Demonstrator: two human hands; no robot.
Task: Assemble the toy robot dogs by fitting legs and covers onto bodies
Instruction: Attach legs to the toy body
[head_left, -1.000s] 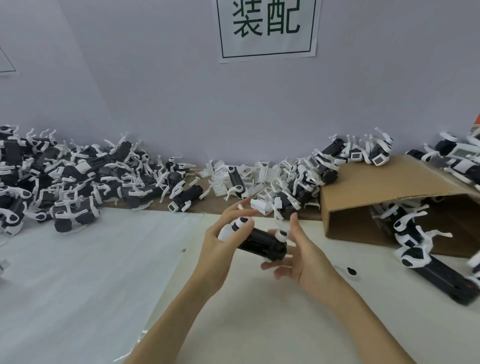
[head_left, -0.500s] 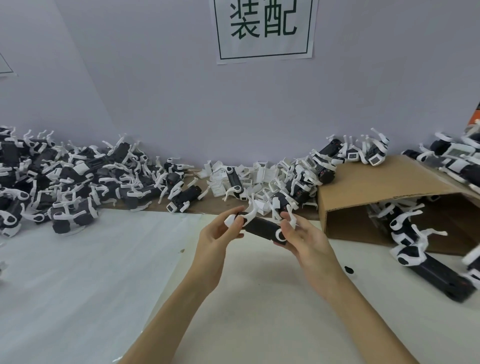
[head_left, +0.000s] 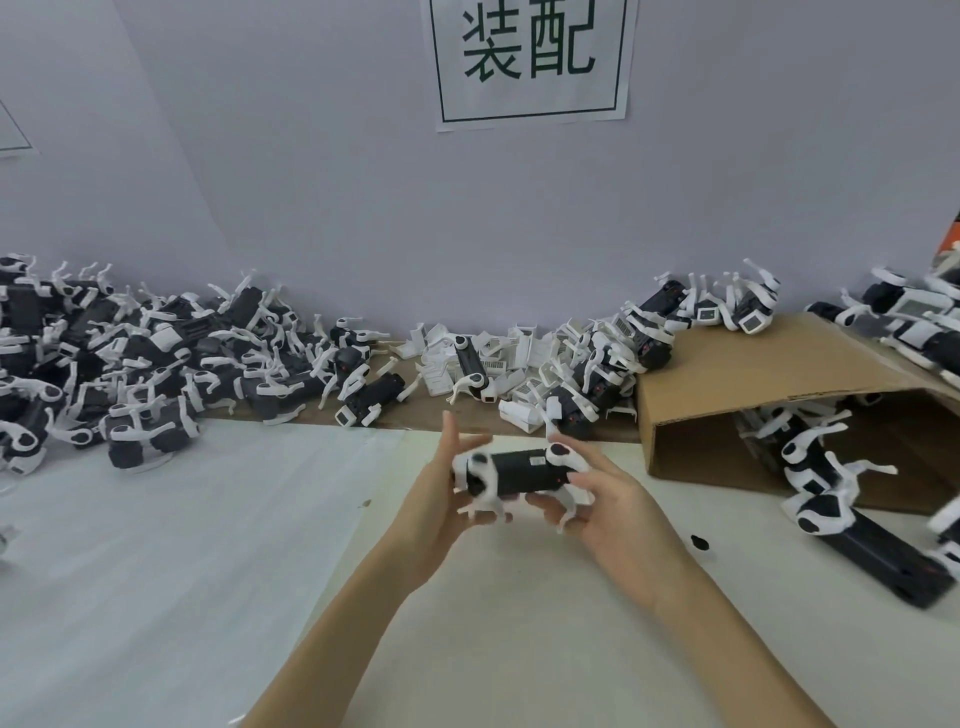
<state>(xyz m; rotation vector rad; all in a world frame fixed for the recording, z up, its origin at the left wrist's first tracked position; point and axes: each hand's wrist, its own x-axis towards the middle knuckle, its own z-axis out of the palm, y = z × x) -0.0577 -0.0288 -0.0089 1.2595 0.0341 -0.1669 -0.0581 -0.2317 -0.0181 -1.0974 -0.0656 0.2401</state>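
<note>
A black toy dog body (head_left: 522, 472) with white legs hangs above the table between both my hands. My left hand (head_left: 441, 499) grips its left end, fingers blurred and partly raised behind it. At the other end my right hand (head_left: 608, 499) holds the body, thumb on top beside a white leg joint (head_left: 563, 453) and fingers curled under. White legs point down below the body.
A heap of assembled dogs (head_left: 130, 374) fills the back left. White covers (head_left: 498, 364) lie at the back centre. An open cardboard box (head_left: 779, 384) on its side sits right, with dogs in and on it. A small black part (head_left: 698, 542) lies near my right wrist.
The body has been turned over between my hands, so the legs that stuck up half a second ago now point down. Both hands came slightly nearer to me.
</note>
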